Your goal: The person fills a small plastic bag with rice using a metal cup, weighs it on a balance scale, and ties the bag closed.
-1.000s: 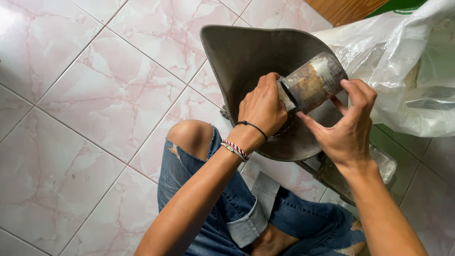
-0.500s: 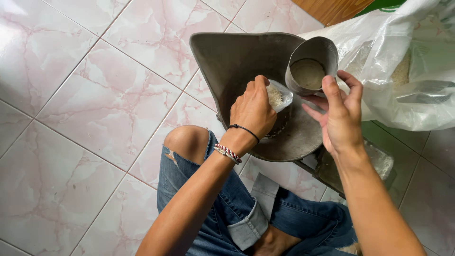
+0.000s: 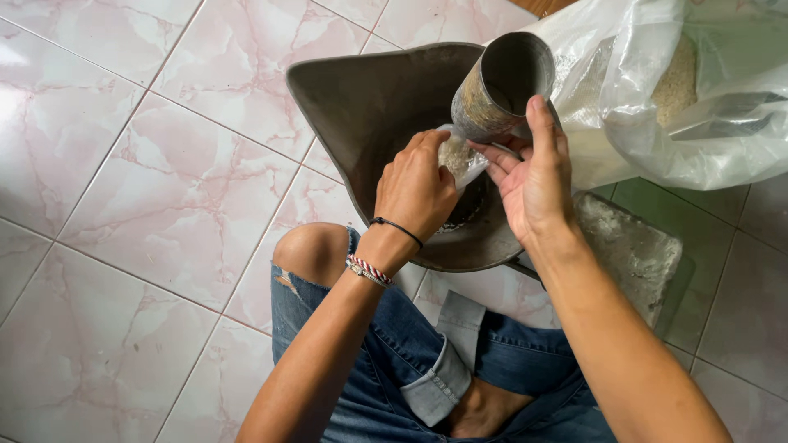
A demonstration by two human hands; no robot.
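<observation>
My right hand (image 3: 532, 182) grips a worn metal can (image 3: 498, 86), now upright with its open mouth facing up and looking empty. My left hand (image 3: 417, 190) pinches a small clear plastic bag (image 3: 458, 157) holding pale grain, just below the can. Both hands hover over a dark, scoop-shaped metal pan (image 3: 369, 98) that rests on the tiled floor in front of my knee (image 3: 310, 250).
A large clear plastic sack (image 3: 657, 90) with grain in it lies at the upper right. A grey stone slab (image 3: 632, 246) sits under the pan's right side. Pink marbled floor tiles (image 3: 148, 180) spread to the left. I sit in ripped blue jeans.
The can has swung from lying sideways against the small bag to upright, and lifted away. My left hand has stayed over the pan, holding the bag.
</observation>
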